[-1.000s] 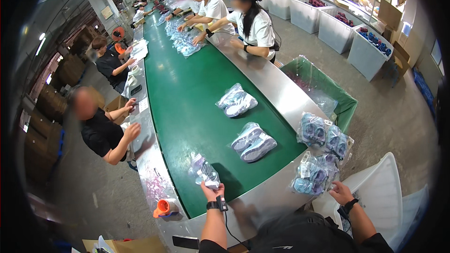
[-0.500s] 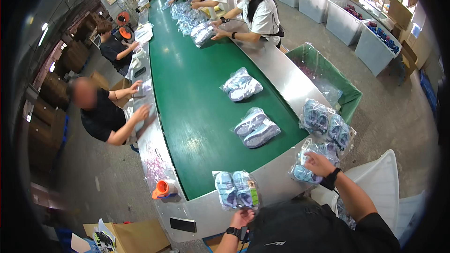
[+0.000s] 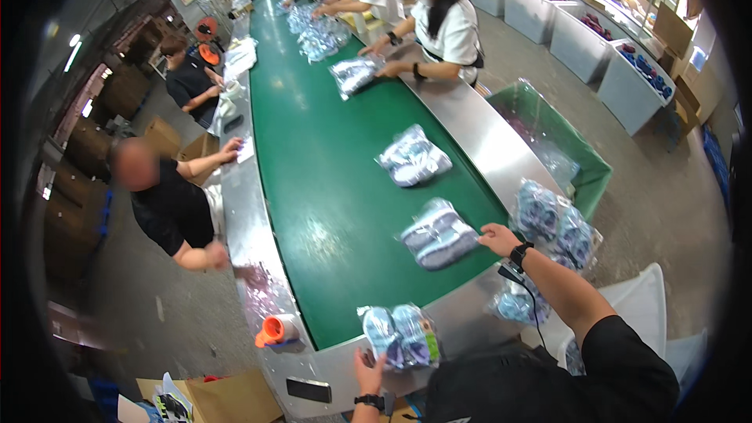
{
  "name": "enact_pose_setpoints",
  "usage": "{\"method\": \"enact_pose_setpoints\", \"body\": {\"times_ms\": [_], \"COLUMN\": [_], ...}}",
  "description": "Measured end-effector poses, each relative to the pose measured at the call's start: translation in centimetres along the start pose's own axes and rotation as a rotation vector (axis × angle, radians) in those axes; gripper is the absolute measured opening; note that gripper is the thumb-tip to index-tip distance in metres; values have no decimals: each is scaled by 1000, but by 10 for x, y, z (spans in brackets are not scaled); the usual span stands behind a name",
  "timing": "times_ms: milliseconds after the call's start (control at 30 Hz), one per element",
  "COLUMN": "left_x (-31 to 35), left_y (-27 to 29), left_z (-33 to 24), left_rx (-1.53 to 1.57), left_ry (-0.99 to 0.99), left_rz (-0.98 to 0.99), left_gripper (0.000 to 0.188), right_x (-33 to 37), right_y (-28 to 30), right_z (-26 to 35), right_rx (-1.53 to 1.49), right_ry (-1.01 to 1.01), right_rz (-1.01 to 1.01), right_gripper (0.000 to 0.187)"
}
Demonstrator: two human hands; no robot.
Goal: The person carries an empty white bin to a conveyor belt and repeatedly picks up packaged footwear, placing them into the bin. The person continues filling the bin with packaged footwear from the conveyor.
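Shoes (image 3: 439, 236) in a clear bag lie on the green belt (image 3: 337, 188), close to its near end, and the right hand (image 3: 498, 241) reaches their right-hand end with fingers stretched out. Whether it has pinched the plastic or merely touches it, I cannot tell. A good grip here would probably take in shoe as well as film, since loose plastic could slip or tear under the pair's weight. Lifting clear rather than dragging seems wise, because the belt meets a metal desk (image 3: 470, 305) and the bag might snag at that join. The cable (image 3: 535, 301) hanging from the right wrist is best kept off the bagged shoes (image 3: 517, 307) below that forearm.

The left hand (image 3: 370, 368) is at the near left corner of a second bagged pair (image 3: 402, 337) on the desk, thumb and fingers apart; I cannot tell whether they press the plastic. It would do well to steady that pair lightly, keeping it flat and away from the phone (image 3: 309, 390) nearby.
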State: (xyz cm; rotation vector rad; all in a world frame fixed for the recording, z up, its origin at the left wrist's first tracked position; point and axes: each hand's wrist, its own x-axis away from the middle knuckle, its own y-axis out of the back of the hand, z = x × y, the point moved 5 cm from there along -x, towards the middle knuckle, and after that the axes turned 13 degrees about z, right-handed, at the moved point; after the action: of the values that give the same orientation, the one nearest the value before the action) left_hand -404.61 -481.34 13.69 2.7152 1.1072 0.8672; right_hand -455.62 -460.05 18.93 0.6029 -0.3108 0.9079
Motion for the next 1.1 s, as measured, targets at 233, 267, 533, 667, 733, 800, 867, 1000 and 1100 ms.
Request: {"method": "enact_pose_setpoints", "body": {"times_ms": [233,267,533,667,733,800,867,1000,1100], "left_x": [-4,-4,7,16,21,29,38,47,48], "left_y": [-17,-18,-26,-18,-12,0,10,24,29], "left_z": [-20,-21,-7,27,48,68,87,112,114], "left_rx": [228,251,394,539,590,617,626,648,628], "left_ry": [118,137,229,267,293,304,327,287,280], "left_rz": [186,193,221,198,188,129,94,116,116], "left_gripper": [111,103,74,64,54,52,51,49,49], "right_x": [-66,-70,-67,-52,-34,-13,15,90,128], "right_y": [-10,-17,-53,-66,-79,-89,-96,-115,-134], "right_z": [-16,-13,-3,-4,5,24,49,86,77], "right_rx": [327,332,442,420,466,408,418,644,716], "right_ry": [-43,-16,-186,-290,-225,48,340,831,945], "right_rz": [-63,-60,-30,-19,-80,-78,-122,65,459], "right_gripper": [90,90,89,90,79,65,45,44,50]}}
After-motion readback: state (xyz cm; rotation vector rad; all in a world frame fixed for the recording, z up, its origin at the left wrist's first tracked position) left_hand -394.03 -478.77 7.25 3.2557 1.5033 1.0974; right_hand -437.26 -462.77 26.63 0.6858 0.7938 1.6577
